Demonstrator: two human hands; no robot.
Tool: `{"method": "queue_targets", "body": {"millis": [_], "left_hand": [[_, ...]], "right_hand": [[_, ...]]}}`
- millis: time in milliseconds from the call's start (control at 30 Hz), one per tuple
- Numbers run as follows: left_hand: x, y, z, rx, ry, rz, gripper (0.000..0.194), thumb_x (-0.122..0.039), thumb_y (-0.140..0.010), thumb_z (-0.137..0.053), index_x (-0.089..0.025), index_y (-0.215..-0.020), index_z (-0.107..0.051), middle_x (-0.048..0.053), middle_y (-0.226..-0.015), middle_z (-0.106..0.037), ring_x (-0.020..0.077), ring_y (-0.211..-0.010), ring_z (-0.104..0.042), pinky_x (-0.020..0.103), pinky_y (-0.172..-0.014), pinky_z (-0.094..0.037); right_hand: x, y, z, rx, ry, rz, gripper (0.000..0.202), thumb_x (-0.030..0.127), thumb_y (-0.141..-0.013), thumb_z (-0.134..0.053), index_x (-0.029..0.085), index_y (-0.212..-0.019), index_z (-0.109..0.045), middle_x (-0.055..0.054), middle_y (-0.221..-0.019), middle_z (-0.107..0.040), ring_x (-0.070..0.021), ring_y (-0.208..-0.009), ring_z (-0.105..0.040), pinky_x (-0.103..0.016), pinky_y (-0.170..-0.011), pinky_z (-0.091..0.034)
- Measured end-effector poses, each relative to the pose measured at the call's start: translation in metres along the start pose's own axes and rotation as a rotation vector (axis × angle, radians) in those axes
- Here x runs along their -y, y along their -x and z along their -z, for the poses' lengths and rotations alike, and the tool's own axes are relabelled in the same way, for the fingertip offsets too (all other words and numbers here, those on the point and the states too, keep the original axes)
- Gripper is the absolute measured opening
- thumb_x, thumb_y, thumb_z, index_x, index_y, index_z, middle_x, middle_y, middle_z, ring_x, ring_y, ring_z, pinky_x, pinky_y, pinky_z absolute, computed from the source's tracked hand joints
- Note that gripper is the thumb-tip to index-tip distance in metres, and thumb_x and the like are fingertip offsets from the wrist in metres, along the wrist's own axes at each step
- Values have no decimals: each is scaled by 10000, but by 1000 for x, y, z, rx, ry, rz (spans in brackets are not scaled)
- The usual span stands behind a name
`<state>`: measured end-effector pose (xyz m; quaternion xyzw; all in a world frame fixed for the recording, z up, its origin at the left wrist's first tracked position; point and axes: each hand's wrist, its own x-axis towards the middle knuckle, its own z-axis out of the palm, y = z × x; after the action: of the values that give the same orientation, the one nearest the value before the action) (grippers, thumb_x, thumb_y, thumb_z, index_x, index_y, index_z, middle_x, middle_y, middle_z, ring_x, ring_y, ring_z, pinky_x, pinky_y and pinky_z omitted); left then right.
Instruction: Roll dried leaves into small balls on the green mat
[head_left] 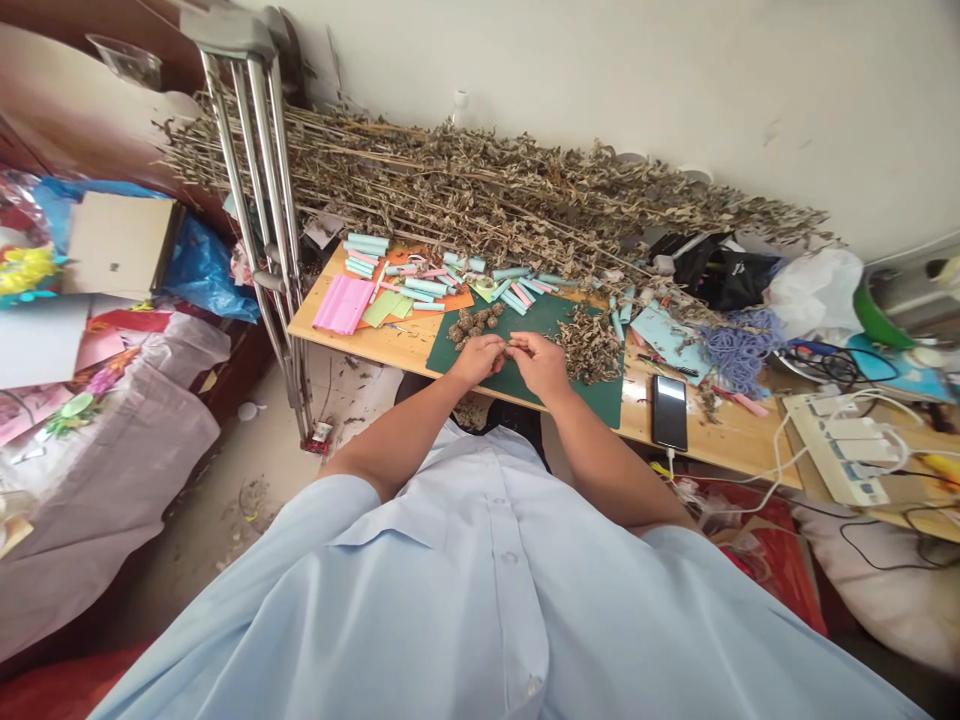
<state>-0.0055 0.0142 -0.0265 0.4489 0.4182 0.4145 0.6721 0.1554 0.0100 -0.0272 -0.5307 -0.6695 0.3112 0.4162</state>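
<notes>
My left hand (480, 362) and my right hand (538, 364) meet at the front edge of a dark green mat (536, 313). Their fingers are closed, pinched close together at the tips. Whatever lies between them is too small or hidden to name. Just beyond my left hand sits a cluster of brown balls (474, 322), seemingly rolled from dried leaves. To the right of my right hand lies a loose heap of dried leaves (589, 345) on the mat.
Long dried leafy stalks (465, 185) lie along the wall. Several blue paper rolls (426, 287) and a pink paper stack (343, 304) cover the table's left. A phone (669, 412), purple yarn (742, 350) and a power strip (838, 450) are at right. Metal crutches (259, 200) stand at left.
</notes>
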Motion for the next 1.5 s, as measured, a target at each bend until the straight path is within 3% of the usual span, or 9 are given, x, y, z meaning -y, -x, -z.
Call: {"method": "queue_targets", "body": {"millis": [133, 233, 400, 600, 867, 1033, 1267, 1400, 1500], "left_hand": [[0, 1, 1, 11, -5, -27, 206, -297, -882, -540, -178, -714, -538, -19, -484, -527, 73, -363, -361, 219, -392, -257], [1, 2, 2, 21, -32, -54, 206, -297, -896, -525, -167, -740, -566, -20, -507, -542, 70, -375, -377, 218, -399, -263], [0, 3, 1, -9, -39, -35, 213, -296, -913, -519, -159, -758, -574, -25, -509, -535, 70, -400, -402, 212, -419, -276], [1, 1, 0, 2, -15, -19, 216, -303, -914, -526, -157, -760, -570, -23, -496, -524, 75, -399, -396, 216, -422, -272], [10, -4, 1, -38, -62, -32, 187, -269, -900, -497, -158, -776, -582, -31, -485, -532, 75, -397, -403, 215, -430, -285], [4, -1, 0, -37, -46, -16, 166, -260, -885, -510, -160, -773, -581, -34, -477, -531, 73, -390, -394, 215, -425, -278], [1, 1, -1, -43, -23, -1, 166, -267, -887, -512, -163, -772, -570, -33, -468, -527, 70, -376, -378, 213, -419, -260], [-1, 1, -2, -31, -29, 0, 188, -261, -887, -513, -169, -725, -535, -30, -473, -529, 63, -374, -375, 209, -417, -255], [-2, 0, -3, -25, -40, 16, 191, -265, -896, -509, -168, -734, -538, -31, -473, -527, 62, -368, -368, 209, -415, -251]], "right_hand": [[1, 1, 2, 5, 32, 21, 215, 337, -874, -681, 227, -1037, -769, -52, -998, -786, -215, -902, -738, -384, -881, -588], [5, 3, 5, 4, 167, 153, 189, 337, -930, -633, 232, -982, -781, -63, -995, -779, -224, -929, -719, -382, -897, -572], [8, 6, 6, 47, 423, 362, 297, 279, -1019, -456, 199, -1091, -733, -122, -1047, -747, -252, -989, -677, -405, -935, -542], [12, 3, 3, 93, 617, 388, 296, 189, -1003, -401, 168, -1005, -696, -136, -949, -702, -264, -911, -637, -391, -880, -513], [15, 4, -6, 9, 452, 243, 255, 179, -953, -421, 185, -967, -675, -114, -938, -704, -259, -912, -630, -385, -857, -501], [10, 2, -13, -56, 136, -18, 223, 304, -928, -481, 215, -901, -684, -59, -858, -707, -223, -815, -628, -382, -815, -524], [6, -1, -22, -79, -410, -418, 285, 471, -778, -648, 199, -856, -687, -10, -734, -671, -150, -619, -569, -308, -603, -530], [5, -2, -20, -81, -475, -408, 276, 452, -772, -655, 195, -866, -687, -5, -733, -667, -141, -608, -561, -301, -606, -524], [7, 0, -13, -51, -288, -267, 256, 441, -846, -601, 205, -890, -692, -17, -769, -676, -163, -658, -585, -328, -675, -537]]}}
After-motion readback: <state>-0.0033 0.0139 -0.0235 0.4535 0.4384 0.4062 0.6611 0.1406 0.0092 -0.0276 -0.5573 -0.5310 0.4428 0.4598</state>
